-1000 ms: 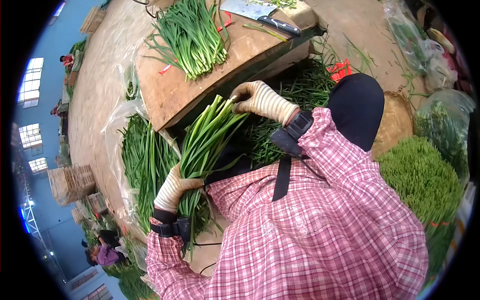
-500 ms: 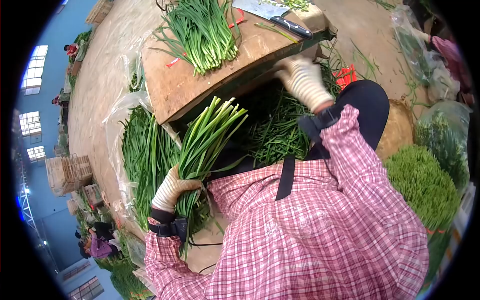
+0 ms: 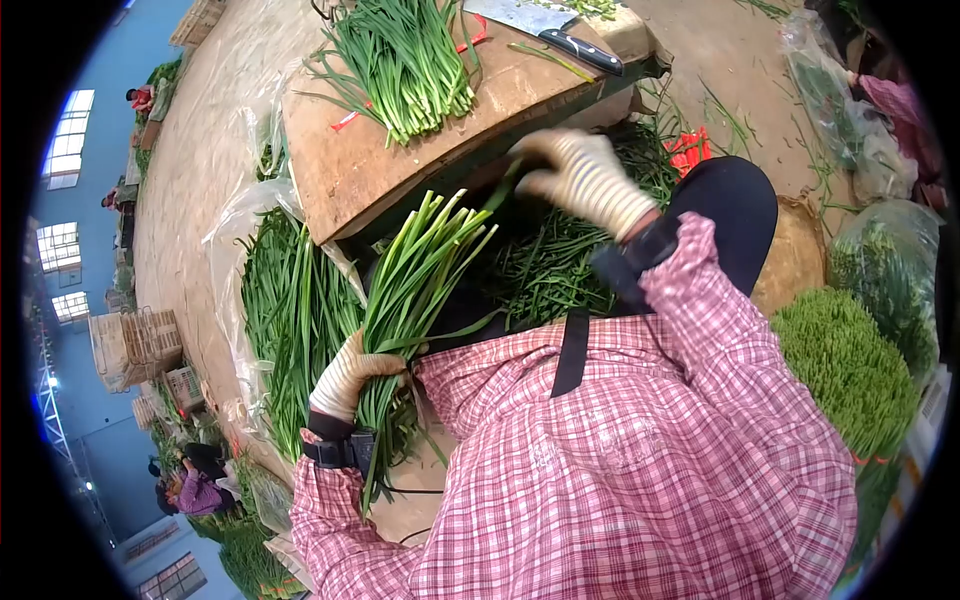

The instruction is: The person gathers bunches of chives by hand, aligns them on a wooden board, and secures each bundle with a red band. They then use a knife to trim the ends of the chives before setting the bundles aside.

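Cardboard bench [image 3: 350, 170] behind, left hand [image 3: 350, 375] clenched around chive bundle [image 3: 415, 280], right hand [image 3: 580, 175] pinching 1 stalk [image 3: 503, 190].

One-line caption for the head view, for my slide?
Gloved left hand grips a bunch of green chives; right hand brings one stalk beside a board with a cleaver.

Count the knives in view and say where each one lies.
1. The cleaver lies on the wooden board, right of the cut greens; its blade runs past the picture's top edge. Others may be hidden.
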The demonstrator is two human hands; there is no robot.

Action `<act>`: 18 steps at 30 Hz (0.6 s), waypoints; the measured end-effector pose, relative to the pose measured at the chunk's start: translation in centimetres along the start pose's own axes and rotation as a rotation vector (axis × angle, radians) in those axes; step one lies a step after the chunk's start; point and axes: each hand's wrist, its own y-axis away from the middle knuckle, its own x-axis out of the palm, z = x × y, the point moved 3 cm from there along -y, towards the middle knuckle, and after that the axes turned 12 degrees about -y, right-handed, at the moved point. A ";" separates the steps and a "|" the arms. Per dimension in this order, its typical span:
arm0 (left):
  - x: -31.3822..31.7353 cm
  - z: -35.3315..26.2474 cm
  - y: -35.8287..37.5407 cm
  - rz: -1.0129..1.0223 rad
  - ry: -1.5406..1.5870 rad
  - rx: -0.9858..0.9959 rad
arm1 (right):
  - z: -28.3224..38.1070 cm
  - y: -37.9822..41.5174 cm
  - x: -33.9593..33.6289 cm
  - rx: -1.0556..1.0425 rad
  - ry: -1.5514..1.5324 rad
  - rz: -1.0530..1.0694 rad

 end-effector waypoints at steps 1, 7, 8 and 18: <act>0.2 -0.3 -0.2 0.034 0.010 -0.011 | 1.5 0.2 1.6 -0.137 0.073 0.101; 0.9 -0.2 0.0 0.024 0.037 -0.037 | 1.2 -0.6 2.1 -0.370 0.364 -0.052; 0.9 0.0 0.1 0.022 0.040 -0.039 | -0.5 -2.0 0.8 -0.039 0.568 0.020; 2.4 -1.1 -0.5 0.034 0.285 0.002 | 4.6 2.2 5.2 0.480 -0.947 0.115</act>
